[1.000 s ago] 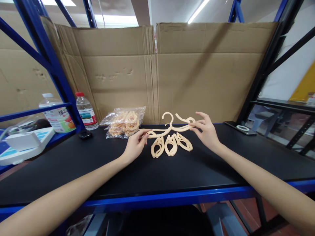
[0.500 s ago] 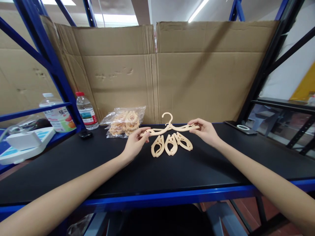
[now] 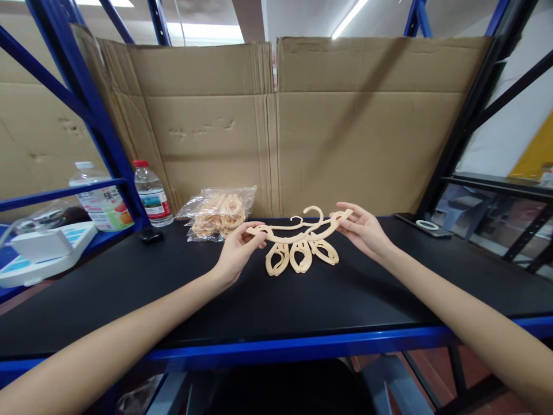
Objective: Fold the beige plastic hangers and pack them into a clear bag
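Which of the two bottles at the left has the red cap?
The smaller clear bottle, nearer the bagged hangers. The bigger fruit-label bottle behind the blue rail has a white cap.

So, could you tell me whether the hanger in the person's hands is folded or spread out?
Spread: the hanger stretches between left hand and right hand, each holding one arm's end.

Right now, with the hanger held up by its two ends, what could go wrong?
The left hand and right hand pinch the spread hanger only at its tips, so it might flex or slip out. It hangs just above three folded hangers on the black shelf; lowering it could knock them askew. A wide left sweep might also nudge the bag of hangers.
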`<state>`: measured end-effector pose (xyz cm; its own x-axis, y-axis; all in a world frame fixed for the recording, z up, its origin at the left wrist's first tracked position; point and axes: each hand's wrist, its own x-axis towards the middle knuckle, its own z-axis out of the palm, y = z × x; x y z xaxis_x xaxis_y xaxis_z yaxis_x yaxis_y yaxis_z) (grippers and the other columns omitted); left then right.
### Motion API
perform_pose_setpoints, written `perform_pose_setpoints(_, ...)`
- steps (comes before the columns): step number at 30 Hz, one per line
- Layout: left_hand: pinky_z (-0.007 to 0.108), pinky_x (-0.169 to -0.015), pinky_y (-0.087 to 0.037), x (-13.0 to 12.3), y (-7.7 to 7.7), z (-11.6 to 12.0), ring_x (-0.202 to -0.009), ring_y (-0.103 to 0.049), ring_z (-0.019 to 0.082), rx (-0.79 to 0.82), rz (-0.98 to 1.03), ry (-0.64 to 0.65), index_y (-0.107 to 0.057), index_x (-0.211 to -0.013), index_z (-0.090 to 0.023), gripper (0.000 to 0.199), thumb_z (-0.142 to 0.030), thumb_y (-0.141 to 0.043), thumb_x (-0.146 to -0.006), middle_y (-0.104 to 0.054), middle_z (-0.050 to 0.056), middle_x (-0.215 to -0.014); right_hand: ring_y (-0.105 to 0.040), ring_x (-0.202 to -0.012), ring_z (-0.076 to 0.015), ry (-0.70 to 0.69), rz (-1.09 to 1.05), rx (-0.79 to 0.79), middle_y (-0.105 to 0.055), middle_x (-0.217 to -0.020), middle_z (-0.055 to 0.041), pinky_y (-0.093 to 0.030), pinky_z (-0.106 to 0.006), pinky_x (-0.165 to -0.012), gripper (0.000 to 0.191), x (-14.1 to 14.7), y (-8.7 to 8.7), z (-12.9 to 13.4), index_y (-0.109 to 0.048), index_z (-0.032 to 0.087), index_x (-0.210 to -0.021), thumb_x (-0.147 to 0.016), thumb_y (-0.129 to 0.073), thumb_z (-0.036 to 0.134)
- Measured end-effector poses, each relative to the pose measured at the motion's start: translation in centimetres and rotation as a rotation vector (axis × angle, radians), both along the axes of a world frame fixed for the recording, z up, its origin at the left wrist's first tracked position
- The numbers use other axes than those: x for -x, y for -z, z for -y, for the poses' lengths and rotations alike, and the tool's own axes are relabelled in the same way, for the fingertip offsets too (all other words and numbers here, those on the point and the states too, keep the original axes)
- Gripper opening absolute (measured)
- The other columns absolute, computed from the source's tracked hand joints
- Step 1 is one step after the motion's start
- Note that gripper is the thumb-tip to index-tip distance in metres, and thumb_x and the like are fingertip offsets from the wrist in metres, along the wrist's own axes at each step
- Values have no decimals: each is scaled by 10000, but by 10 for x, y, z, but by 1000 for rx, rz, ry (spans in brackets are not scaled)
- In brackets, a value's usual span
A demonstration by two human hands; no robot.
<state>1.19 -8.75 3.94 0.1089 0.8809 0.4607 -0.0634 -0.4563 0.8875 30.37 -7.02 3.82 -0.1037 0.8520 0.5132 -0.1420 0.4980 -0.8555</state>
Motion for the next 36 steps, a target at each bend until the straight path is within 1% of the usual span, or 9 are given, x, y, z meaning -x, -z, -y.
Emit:
perform_pose_setpoints(4, 245, -638, -475, -5, -1, 6, -646, -533, 104, -7, -30, 81, -577, -727, -133, 209, -304, -697, -712, -591, 24, -806, -654, -861, -203, -71, -41, 64, -684, -916, -56, -534, -385, -818, 393, 13, 3, 8, -558, 221, -1015, -699, -753, 348)
perform_pose_setpoints(9, 231, -614, -469, -10, -1, 16, -610, -525, 102, 24, -100, 168, -572, -760, -136, 206, -312, -680, -747, -565, -2, -680, -632, -651, -158, -126, 23, 120, -665, -755, -24, -539, -313, -652, 328, 33, 6, 23, -559, 192, -871, -677, -776, 345)
perform_pose_setpoints(14, 239, -581, -477, -14, 4, 19, -596, -539, 115, 79, -125, 199, -569, -795, -144, 232, -346, -676, -753, -555, -10, -664, -624, -685, -145, -168, 109, 64, -648, -743, -7, -523, -288, -677, 250, 43, 9, 29, -573, 186, -740, -704, -761, 347)
perform_pose_setpoints(16, 234, -583, -477, -15, 5, 19, -604, -540, 112, 81, -121, 191, -579, -824, -141, 242, -348, -682, -750, -561, -5, -694, -633, -744, -155, -226, 176, 55, -659, -799, -21, -523, -305, -735, 212, 45, 9, 31, -623, 181, -774, -735, -734, 359)
perform_pose_setpoints(20, 226, -600, -477, -16, 6, 19, -616, -537, 101, 67, -115, 181, -592, -852, -134, 257, -354, -680, -755, -577, 11, -776, -627, -923, -198, -394, 357, 15, -676, -936, -56, -488, -386, -877, 275, 45, 7, 36, -669, 193, -1014, -830, -634, 394)
perform_pose_setpoints(25, 229, -640, -489, -15, 6, 19, -644, -561, 101, 59, -97, 186, -597, -918, -131, 269, -328, -688, -759, -617, 34, -852, -473, -1189, -229, -378, 496, -96, -624, -1139, -76, -361, -452, -1028, 354, 44, 2, 40, -618, 223, -1180, -864, -599, 382)
perform_pose_setpoints(28, 240, -675, -500, -15, 6, 18, -698, -587, 120, 60, -80, 195, -592, -939, -129, 284, -297, -709, -742, -634, 44, -857, -471, -1195, -231, -380, 459, -72, -556, -1242, -73, -371, -436, -1027, 355, 45, 1, 41, -619, 242, -1177, -849, -620, 377)
perform_pose_setpoints(33, 287, -811, -494, -15, 6, 19, -847, -609, 160, 35, -90, 204, -591, -964, -130, 310, -261, -730, -720, -645, 56, -896, -572, -1043, -208, -434, 409, -24, -587, -1149, -81, -452, -409, -948, 398, 47, 5, 42, -601, 229, -1199, -826, -651, 358)
perform_pose_setpoints(36, 292, -838, -480, -15, 6, 20, -905, -596, 171, -5, -145, 199, -597, -960, -134, 273, -275, -702, -752, -637, 63, -943, -580, -1013, -198, -494, 416, 3, -542, -1199, -89, -482, -388, -908, 417, 49, 6, 44, -593, 225, -1205, -811, -670, 338)
